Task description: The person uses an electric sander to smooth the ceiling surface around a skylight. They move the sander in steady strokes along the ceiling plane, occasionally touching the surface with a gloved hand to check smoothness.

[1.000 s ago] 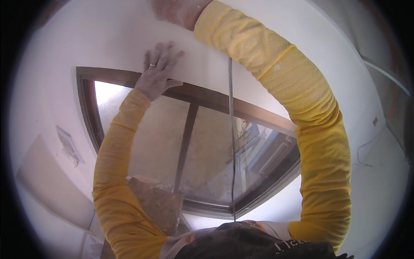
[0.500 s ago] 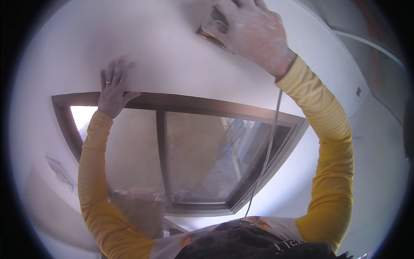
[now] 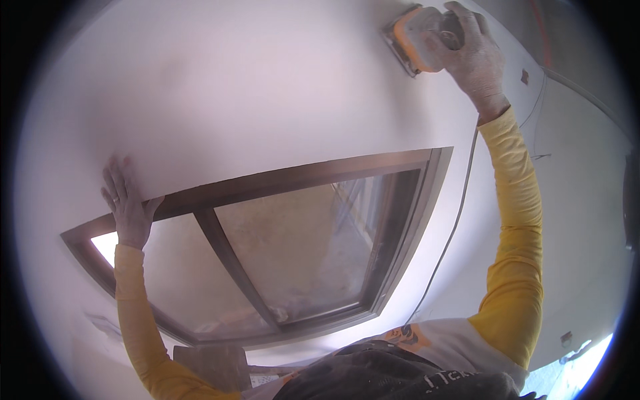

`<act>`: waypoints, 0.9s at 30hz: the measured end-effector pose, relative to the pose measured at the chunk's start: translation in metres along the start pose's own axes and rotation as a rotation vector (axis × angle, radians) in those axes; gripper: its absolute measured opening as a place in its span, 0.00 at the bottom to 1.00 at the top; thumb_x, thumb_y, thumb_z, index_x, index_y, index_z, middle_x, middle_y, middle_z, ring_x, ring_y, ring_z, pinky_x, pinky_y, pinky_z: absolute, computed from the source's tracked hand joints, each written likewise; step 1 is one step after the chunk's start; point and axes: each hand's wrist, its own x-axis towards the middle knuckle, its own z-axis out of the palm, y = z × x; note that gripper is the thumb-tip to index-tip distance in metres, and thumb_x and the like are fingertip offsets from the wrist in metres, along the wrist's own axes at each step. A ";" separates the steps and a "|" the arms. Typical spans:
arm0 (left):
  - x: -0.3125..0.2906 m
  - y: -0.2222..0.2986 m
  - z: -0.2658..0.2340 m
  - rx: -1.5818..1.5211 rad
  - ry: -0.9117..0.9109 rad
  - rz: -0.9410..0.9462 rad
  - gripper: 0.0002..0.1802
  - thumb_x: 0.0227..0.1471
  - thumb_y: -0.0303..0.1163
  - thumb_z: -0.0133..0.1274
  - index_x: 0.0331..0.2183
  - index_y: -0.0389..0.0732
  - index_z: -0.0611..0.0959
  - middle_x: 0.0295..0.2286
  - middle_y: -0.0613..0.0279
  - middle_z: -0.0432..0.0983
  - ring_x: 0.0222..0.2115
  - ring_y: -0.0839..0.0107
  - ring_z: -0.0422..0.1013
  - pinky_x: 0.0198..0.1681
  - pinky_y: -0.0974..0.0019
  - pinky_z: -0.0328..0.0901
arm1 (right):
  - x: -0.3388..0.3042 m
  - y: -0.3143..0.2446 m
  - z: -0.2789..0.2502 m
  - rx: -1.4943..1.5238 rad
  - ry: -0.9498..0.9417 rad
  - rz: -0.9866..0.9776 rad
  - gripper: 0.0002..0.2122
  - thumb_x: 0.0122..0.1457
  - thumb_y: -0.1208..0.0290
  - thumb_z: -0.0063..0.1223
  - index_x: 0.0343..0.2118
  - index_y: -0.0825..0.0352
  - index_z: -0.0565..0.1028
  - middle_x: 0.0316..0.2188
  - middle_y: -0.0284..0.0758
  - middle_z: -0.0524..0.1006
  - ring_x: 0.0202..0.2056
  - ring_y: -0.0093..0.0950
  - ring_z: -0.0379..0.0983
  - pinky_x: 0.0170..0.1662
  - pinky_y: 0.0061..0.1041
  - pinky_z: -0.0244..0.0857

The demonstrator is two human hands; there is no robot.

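Note:
My right hand [image 3: 475, 63], coated in white dust, grips an electric palm sander [image 3: 415, 41] with an orange and grey body. Its flat pad faces the white wall [image 3: 267, 100] high up at the right. From the sander a dark cord [image 3: 460, 220] runs down along my right arm. My left hand [image 3: 130, 203], also dusty and wearing a ring, lies with spread fingers on the wall at the upper left corner of the window frame [image 3: 247, 189], holding nothing.
Two glass panes [image 3: 293, 247] fill the brown window, with hazy shapes behind them. An electrical box [image 3: 525, 77] sits in the wall at the upper right, and a wire [image 3: 541, 156] sticks out below it. A brown block-like object [image 3: 210, 365] stands below the window.
My right hand has carried the sander to the right along the wall, and more of its body shows. The view has tilted and shifted; my left hand keeps to the window's upper left corner.

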 end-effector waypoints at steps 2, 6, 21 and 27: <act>0.000 -0.001 0.001 0.011 -0.004 0.001 0.56 0.57 0.54 0.60 0.73 0.51 0.47 0.74 0.55 0.33 0.74 0.48 0.28 0.72 0.33 0.30 | -0.014 0.038 0.009 -0.052 0.009 0.081 0.27 0.52 0.57 0.69 0.54 0.61 0.74 0.46 0.41 0.77 0.44 0.40 0.79 0.45 0.38 0.74; -0.002 0.001 0.002 0.024 -0.001 -0.003 0.57 0.56 0.52 0.61 0.73 0.50 0.46 0.74 0.54 0.33 0.74 0.47 0.28 0.72 0.34 0.30 | -0.036 0.101 0.012 -0.177 -0.021 0.281 0.31 0.56 0.46 0.67 0.58 0.60 0.75 0.49 0.39 0.81 0.49 0.34 0.80 0.50 0.32 0.74; -0.002 -0.001 0.002 -0.010 0.029 0.004 0.58 0.55 0.51 0.63 0.73 0.49 0.45 0.74 0.53 0.31 0.73 0.45 0.28 0.71 0.31 0.30 | -0.099 0.103 -0.010 -0.120 -0.050 0.270 0.27 0.55 0.56 0.70 0.56 0.58 0.75 0.49 0.37 0.79 0.49 0.35 0.80 0.53 0.34 0.75; -0.002 -0.001 -0.002 -0.038 0.016 0.002 0.57 0.56 0.51 0.62 0.73 0.49 0.47 0.74 0.52 0.33 0.73 0.46 0.28 0.71 0.32 0.28 | -0.052 0.018 -0.004 -0.043 -0.015 0.040 0.27 0.53 0.55 0.72 0.55 0.56 0.76 0.47 0.32 0.80 0.42 0.31 0.82 0.44 0.30 0.80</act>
